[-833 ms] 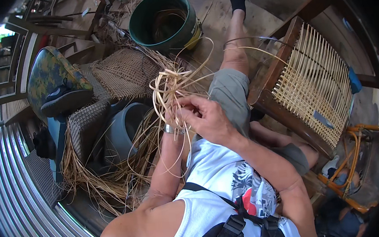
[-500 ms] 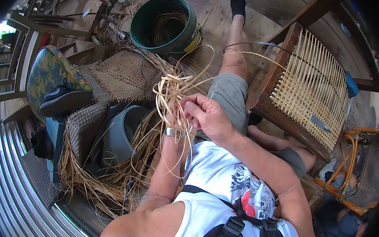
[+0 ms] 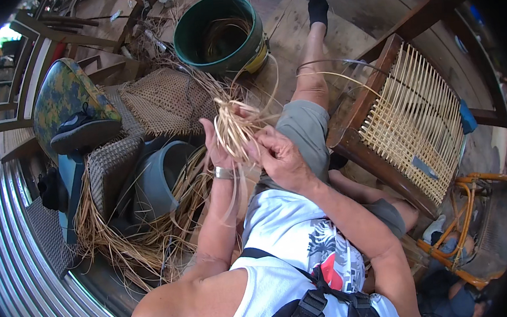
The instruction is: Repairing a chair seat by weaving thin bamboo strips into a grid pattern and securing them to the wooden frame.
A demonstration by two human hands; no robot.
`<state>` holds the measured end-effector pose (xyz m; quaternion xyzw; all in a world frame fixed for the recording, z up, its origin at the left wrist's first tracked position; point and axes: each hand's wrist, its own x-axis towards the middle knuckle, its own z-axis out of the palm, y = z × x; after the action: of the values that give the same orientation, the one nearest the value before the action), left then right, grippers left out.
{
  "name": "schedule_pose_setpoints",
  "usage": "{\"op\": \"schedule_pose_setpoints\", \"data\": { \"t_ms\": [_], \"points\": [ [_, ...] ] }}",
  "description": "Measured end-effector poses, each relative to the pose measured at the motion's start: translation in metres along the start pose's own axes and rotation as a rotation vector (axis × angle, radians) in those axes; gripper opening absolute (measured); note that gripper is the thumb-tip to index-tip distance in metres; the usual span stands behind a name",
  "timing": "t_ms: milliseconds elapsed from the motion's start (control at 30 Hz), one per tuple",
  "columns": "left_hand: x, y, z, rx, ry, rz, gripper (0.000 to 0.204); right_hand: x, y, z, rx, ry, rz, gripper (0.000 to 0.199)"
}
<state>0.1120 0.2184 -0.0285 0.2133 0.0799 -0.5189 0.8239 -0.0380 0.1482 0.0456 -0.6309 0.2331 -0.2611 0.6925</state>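
A tangled bundle of pale cane strips lies in my left hand, whose thumb stands out to the left while the other fingers are mostly behind the bundle. My right hand pinches at the bundle's lower right side, fingers curled around strands. One loose strand arcs up from the bundle toward the green bucket. To the right, a wooden chair frame carries a partly woven cane seat, with a dark strip and a pale strip trailing from it over my leg.
A green bucket holding coiled cane stands ahead. On the left are a grey-blue bucket, a heap of cane strands, woven cane sheets, a camouflage cushion and a dark shoe. An orange cane frame lies right.
The bundle looks more compact, and the large loop hanging by my left wrist has blurred and shifted. My left thumb has spread away from the strips; my right hand has dropped slightly.
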Motion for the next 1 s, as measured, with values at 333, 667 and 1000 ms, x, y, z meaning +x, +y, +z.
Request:
{"op": "schedule_pose_setpoints", "data": {
  "t_ms": [333,667,1000],
  "points": [
    [0.057,0.162,-0.115,0.207,-0.003,-0.092,0.048,-0.122,-0.08,-0.156,-0.177,0.195,0.254,0.017],
    [0.038,0.19,-0.142,1.366,0.531,0.098,0.04,-0.388,-0.221,-0.518,-0.733,1.465,0.224,0.039],
    [0.017,0.172,-0.092,0.22,0.082,-0.175,0.022,-0.125,-0.133,-0.387,-0.451,1.248,-0.356,0.031]
  ]
}}
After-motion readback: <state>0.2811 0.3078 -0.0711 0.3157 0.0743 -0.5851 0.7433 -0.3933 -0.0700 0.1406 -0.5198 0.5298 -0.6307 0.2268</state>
